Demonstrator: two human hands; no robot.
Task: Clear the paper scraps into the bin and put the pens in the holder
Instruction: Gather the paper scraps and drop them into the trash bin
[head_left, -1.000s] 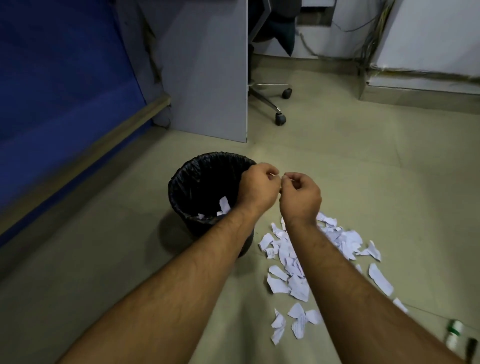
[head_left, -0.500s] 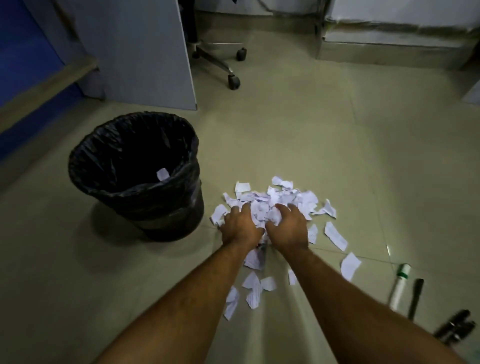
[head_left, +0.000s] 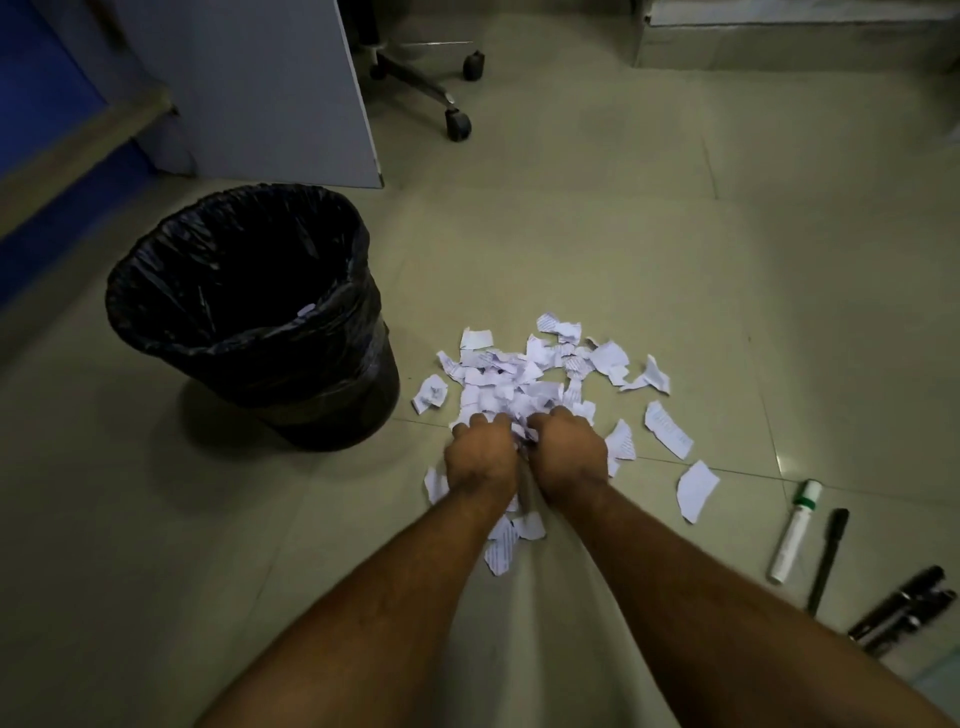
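Note:
A pile of white paper scraps (head_left: 524, 371) lies on the tiled floor, right of a black-lined bin (head_left: 249, 306). One scrap (head_left: 305, 310) shows inside the bin. My left hand (head_left: 480, 457) and my right hand (head_left: 569, 452) sit side by side at the near edge of the pile, fingers curled down into the scraps and bunching them together. At the right lie a white marker with a green band (head_left: 795, 530), a thin black pen (head_left: 827, 558) and two black pens (head_left: 906, 608). No pen holder is in view.
A grey desk panel (head_left: 260, 88) stands behind the bin, with an office chair base and castors (head_left: 441, 88) beside it. A blue wall with a wooden rail (head_left: 57, 150) runs along the left. Loose scraps (head_left: 696, 488) lie between the pile and the pens.
Both hands dropped from above the bin down onto the pile, and their fingers have curled tighter into the scraps. The view tilted down and brought the pens into sight.

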